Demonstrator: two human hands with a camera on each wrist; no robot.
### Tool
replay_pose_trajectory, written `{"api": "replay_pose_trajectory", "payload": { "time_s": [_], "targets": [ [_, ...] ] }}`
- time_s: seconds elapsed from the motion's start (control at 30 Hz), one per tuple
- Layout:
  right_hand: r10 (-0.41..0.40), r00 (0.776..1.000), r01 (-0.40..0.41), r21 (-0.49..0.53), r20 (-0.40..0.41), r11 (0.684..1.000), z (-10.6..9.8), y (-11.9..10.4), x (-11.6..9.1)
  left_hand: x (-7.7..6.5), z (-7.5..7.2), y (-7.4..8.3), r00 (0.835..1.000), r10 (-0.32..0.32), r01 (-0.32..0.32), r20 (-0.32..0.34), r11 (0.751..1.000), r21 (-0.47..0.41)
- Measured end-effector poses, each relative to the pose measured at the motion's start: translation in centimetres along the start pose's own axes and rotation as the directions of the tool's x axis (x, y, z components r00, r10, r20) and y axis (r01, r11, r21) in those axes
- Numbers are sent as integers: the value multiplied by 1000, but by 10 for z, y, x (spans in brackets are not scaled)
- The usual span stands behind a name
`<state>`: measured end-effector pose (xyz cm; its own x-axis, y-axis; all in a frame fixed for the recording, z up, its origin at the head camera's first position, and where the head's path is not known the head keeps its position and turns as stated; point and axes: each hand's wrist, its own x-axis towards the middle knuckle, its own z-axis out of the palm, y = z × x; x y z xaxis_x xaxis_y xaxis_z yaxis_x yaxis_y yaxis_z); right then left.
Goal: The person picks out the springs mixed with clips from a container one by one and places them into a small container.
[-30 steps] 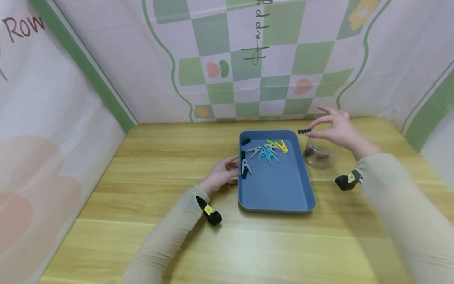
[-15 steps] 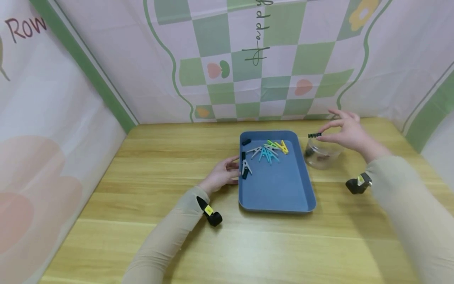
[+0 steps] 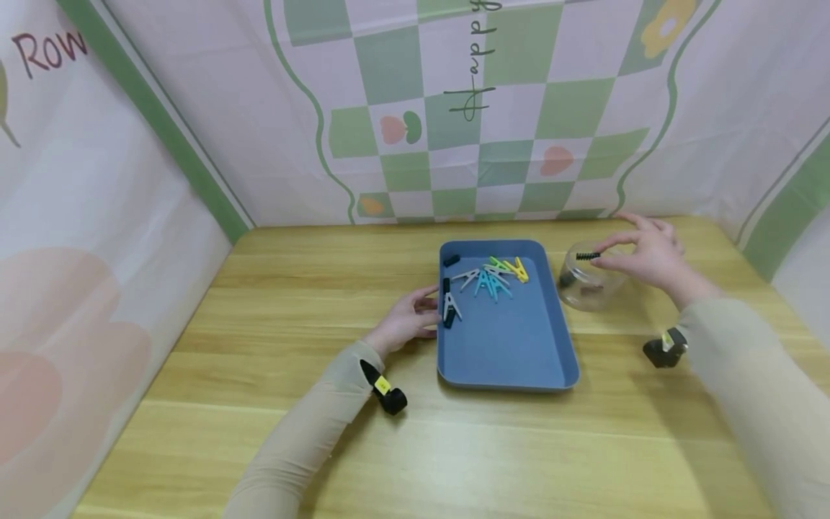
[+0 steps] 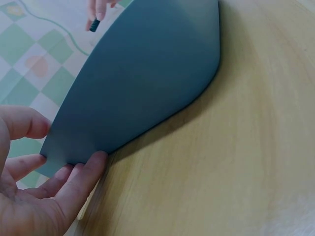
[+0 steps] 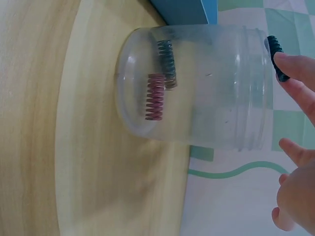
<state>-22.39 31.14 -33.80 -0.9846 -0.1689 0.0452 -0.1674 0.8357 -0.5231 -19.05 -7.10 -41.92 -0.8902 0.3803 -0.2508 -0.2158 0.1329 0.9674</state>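
Observation:
Thumb and forefinger of my right hand [image 3: 648, 256] pinch a small black coil spring [image 3: 587, 256] at the mouth of a clear plastic jar [image 3: 583, 297]. In the right wrist view, the held spring [image 5: 274, 46] is right at the jar's rim. A red spring [image 5: 154, 98] and a dark spring [image 5: 167, 61] lie inside, near the jar's bottom. My left hand [image 3: 405, 317] touches the outer left wall of a blue tray [image 3: 512, 353]. In the left wrist view, its fingertips [image 4: 101, 156] rest against the tray's wall.
Grey, blue, green and yellow clothespins [image 3: 491, 282] lie in the tray's far part. Short dark pieces [image 3: 451, 260] and another grey clothespin [image 3: 452, 306] sit along its left side. A patterned cloth [image 3: 454, 166] hangs behind the wooden table [image 3: 311, 288].
My right hand has moved right and slightly down with the black spring, from beside the tray's far corner to the jar's mouth. The left hand and the tray stay in place.

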Motion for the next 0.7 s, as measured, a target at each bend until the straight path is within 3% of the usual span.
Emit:
{"api": "replay_pose_trajectory", "payload": {
  "time_s": [0.27, 0.7],
  "targets": [
    [22, 998, -20, 34, -53, 999, 3, 5, -2, -1, 0, 0, 1000, 2, -2, -5, 1000, 5],
    [42, 998, -41, 30, -40, 999, 9, 6, -3, 0, 0, -1, 1000, 11, -11, 1, 1000, 8]
  ]
}}
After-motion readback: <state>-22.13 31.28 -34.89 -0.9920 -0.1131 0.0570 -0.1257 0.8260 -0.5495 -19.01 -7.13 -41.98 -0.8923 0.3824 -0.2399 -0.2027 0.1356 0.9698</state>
